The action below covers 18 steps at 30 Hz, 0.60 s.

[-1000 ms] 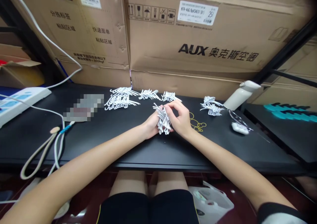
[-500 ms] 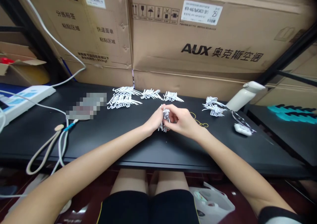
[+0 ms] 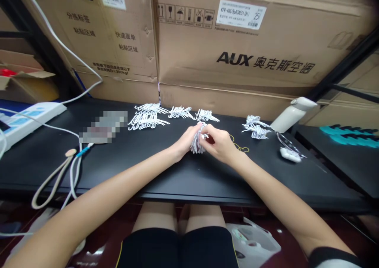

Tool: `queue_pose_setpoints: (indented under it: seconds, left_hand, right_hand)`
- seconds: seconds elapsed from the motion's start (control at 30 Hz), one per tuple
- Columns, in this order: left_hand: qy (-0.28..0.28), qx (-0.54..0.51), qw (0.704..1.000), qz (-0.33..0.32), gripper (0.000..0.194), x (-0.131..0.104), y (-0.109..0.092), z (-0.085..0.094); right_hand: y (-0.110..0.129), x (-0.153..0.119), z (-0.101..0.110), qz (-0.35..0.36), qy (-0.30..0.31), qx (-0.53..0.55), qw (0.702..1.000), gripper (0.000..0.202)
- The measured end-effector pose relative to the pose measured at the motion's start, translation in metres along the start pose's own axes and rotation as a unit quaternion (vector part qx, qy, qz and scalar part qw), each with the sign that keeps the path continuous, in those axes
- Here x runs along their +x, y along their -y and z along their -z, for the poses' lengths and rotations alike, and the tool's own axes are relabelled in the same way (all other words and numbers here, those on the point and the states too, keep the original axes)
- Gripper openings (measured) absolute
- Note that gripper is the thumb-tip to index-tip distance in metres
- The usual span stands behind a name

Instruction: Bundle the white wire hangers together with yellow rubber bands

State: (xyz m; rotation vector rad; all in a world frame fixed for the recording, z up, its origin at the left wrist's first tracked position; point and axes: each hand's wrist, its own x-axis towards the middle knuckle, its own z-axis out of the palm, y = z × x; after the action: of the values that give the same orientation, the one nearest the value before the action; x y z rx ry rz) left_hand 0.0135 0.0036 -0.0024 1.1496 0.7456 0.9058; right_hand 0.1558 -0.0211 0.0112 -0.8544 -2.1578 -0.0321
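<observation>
Item, in hand: a bundle of white bent strands (image 3: 196, 145), between our two hands above the middle of the tabletop (image 3: 166, 179); whether it touches the surface, we cannot tell. Left hand (image 3: 186, 142): fingers closed around the bundle's left side. Right hand (image 3: 220, 142): thumb and fingers pinching its right side.

Step, as we judge it: gathering and evening the strands. The next move calls for a steady left hold while the right fingers work the loose ends.

Surface: black. Along the back edge, left to right: a large pile of like strands (image 3: 148, 117), a small pile (image 3: 180, 112), another small pile (image 3: 206, 115). Toward the back right corner: a fourth pile (image 3: 257, 131), a pale bottle (image 3: 291, 116) lying tilted, a small white case (image 3: 290, 155). Beside our right hand: yellow bands (image 3: 243, 149), partly hidden. Left end: a white power strip (image 3: 32, 119).

Room: large cartons (image 3: 237, 76) behind the back edge; a plastic bag (image 3: 256, 244) below the near edge.
</observation>
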Motion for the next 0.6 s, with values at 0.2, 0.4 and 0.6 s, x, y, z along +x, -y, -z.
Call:
queue_pose_setpoints:
  seconds: [0.2, 0.4, 0.6]
  left_hand:
    - [-0.081, -0.029, 0.996, -0.034, 0.029, 0.004, 0.008, 0.003]
    - [-0.014, -0.153, 0.988, -0.013, 0.03, 0.0, -0.006, 0.003]
    - [0.076, -0.188, 0.979, 0.008, 0.037, -0.004, -0.016, 0.008]
  right_hand:
    - [-0.01, -0.001, -0.003, -0.026, -0.037, -0.019, 0.999, 0.003]
    - [-0.018, -0.004, -0.004, -0.072, -0.091, 0.085, 0.99, 0.008]
    - [-0.005, -0.006, -0.014, -0.154, -0.163, 0.296, 0.929, 0.013]
